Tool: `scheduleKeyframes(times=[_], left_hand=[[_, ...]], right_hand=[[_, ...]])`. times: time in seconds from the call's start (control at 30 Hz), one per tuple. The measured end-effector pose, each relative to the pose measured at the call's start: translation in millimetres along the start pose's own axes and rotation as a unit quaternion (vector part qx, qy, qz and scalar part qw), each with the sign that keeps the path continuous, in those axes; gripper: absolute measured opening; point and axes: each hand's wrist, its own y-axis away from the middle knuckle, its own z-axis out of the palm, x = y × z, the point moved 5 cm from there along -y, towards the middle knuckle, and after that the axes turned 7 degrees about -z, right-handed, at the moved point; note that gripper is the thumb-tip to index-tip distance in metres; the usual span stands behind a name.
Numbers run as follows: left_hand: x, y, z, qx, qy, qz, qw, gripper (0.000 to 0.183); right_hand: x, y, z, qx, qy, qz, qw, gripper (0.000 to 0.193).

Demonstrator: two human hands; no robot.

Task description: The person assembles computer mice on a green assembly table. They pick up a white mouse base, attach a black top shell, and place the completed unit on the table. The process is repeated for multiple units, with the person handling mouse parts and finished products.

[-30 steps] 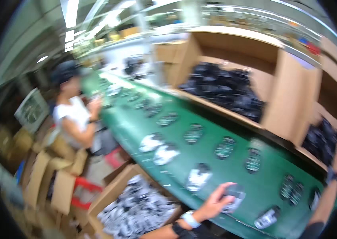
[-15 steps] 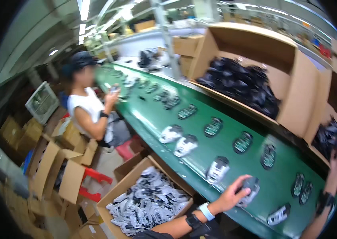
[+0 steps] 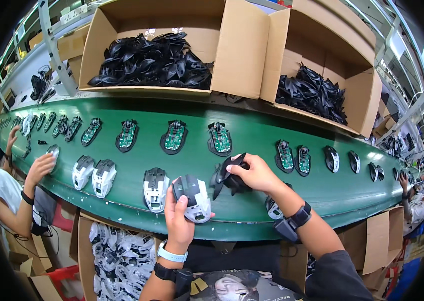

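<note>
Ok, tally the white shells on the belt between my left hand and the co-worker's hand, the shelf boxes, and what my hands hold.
White shells on belt: 3
Boxes: 2
Held shell, left hand: 1
Black part, right hand: 1
Total: 7

Pale watch, black wristbands; dark right sleeve (image 3: 334, 273)
</note>
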Motion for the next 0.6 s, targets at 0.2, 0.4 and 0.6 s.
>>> scheduleKeyframes(times=[0.2,0.4,0.6], left_hand=[[2,5,-5,0.059,0.026,0.006,0.998,0.047],[4,6,-8,-0.004,0.057,-0.013,0.998,0.061],[6,11,-1,-0.013,0.079,-0.06,0.995,0.073]], right_hand=[[-12,12,-15,0.036,0.219,-0.103,0.97,0.039],[-29,34,-32,0.082,0.003,-0.082,0.993,0.034],[-61,95,-13,0.005,-0.137,-0.104,0.985,0.05]])
